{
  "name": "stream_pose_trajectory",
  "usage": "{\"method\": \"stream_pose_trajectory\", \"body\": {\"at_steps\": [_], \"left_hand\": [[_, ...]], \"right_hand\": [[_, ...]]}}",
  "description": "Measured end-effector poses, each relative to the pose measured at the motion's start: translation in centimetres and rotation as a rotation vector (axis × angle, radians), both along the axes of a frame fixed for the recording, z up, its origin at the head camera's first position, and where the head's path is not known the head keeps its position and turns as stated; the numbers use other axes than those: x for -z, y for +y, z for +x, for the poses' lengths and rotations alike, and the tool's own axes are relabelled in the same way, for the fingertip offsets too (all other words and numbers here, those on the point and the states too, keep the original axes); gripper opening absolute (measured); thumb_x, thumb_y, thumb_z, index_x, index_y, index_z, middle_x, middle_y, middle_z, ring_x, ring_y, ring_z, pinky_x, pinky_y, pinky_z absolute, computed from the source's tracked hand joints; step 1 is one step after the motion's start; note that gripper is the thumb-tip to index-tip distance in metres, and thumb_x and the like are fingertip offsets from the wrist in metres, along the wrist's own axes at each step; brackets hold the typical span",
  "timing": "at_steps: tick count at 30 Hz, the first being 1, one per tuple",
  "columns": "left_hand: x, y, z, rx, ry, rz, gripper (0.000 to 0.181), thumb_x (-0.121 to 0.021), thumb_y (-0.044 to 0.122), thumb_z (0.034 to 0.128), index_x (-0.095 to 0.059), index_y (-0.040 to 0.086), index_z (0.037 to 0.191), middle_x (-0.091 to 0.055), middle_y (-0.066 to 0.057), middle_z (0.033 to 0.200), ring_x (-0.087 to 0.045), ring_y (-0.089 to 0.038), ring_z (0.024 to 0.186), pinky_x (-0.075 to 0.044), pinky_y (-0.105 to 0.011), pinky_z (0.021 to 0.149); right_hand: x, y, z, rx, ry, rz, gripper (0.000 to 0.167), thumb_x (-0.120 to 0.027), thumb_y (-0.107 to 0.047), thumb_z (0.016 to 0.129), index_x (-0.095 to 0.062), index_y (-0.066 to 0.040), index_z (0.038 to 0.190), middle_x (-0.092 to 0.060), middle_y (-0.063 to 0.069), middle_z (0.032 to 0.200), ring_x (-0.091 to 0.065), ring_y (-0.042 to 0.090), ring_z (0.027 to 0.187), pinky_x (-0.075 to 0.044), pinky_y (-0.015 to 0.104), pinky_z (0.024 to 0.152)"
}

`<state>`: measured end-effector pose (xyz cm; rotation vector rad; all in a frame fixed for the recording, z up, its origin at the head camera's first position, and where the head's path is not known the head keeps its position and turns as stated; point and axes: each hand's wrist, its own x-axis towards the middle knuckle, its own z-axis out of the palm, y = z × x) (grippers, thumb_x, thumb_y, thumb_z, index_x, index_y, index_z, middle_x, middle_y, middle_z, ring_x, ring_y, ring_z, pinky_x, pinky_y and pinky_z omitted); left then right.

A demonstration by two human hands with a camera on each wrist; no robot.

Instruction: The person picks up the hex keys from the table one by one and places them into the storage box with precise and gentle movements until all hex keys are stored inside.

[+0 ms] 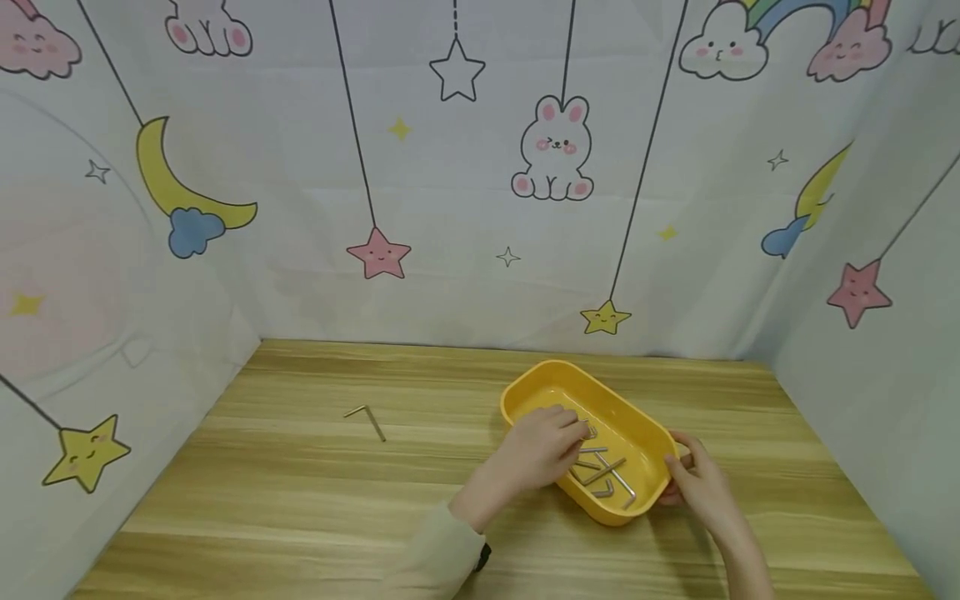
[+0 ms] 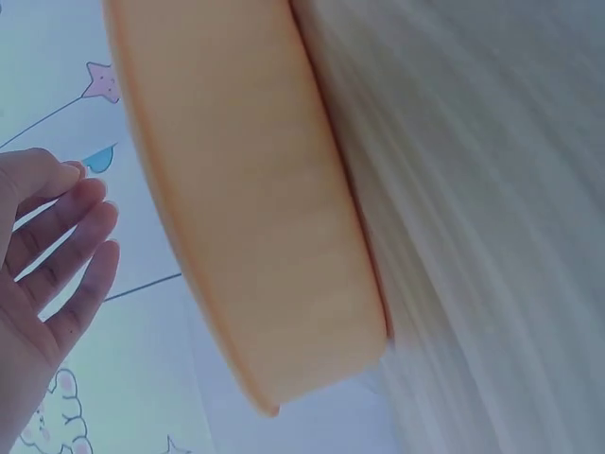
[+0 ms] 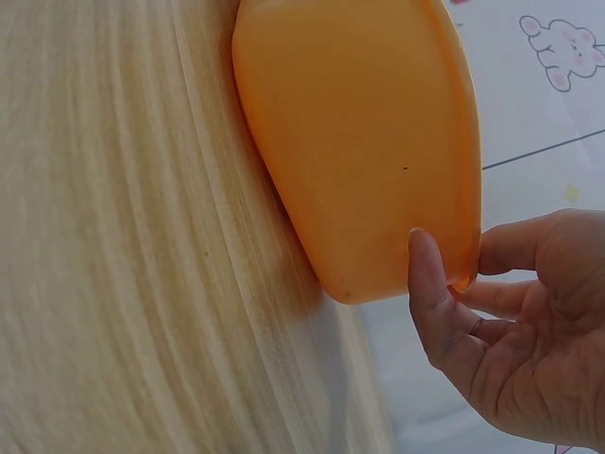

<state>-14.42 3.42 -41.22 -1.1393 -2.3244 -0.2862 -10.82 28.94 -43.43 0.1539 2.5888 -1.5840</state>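
A yellow plastic box [image 1: 622, 408] sits at a slant on the table, with several L-shaped hex keys [image 1: 615, 473] lying loose on its floor. My left hand [image 1: 542, 443] reaches over the near rim, just above the keys. In the left wrist view its fingers [image 2: 83, 227] are loosely bent, thumb near the index finger, with no item visible between them. At the right end of the box, my right hand [image 1: 701, 482] grips the rim; the right wrist view shows the thumb [image 3: 430, 284] against the outer wall. A single hex key [image 1: 372, 421] lies apart on the left.
The wood-grain table [image 1: 315, 500] is enclosed at the back and sides by white cloth [image 1: 465, 192] printed with stars, moons and rabbits. The box's raised wall stands between the left forearm and the keys.
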Motion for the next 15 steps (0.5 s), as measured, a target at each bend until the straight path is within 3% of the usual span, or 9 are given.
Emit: {"method": "stream_pose_trajectory", "body": {"at_steps": [8,15], "left_hand": [[0.2,-2.5,0.2,-0.036,0.040,0.104,0.010,-0.067,0.014,0.0848,-0.070,0.018,0.093,-0.065,0.009,0.085,-0.057,-0.007,0.075,-0.047,-0.018,0.068],[-0.1,-4.3,0.2,-0.030,0.049,0.156,0.012,-0.071,0.010,0.0806,-0.068,0.016,0.089,-0.063,0.007,0.083,-0.057,-0.008,0.075,-0.048,-0.019,0.068]], "right_hand": [[0.1,-0.3,-0.1,0.003,0.014,-0.001,0.050,-0.041,-0.006,0.101,-0.023,0.003,0.147,-0.050,0.015,0.092,-0.062,0.010,0.066,-0.059,0.028,0.064],[-0.3,-0.5,0.1,0.007,0.029,0.001,0.048,-0.041,-0.005,0.100,-0.027,0.003,0.145,-0.051,0.016,0.091,-0.063,0.010,0.066,-0.059,0.029,0.063]]}}
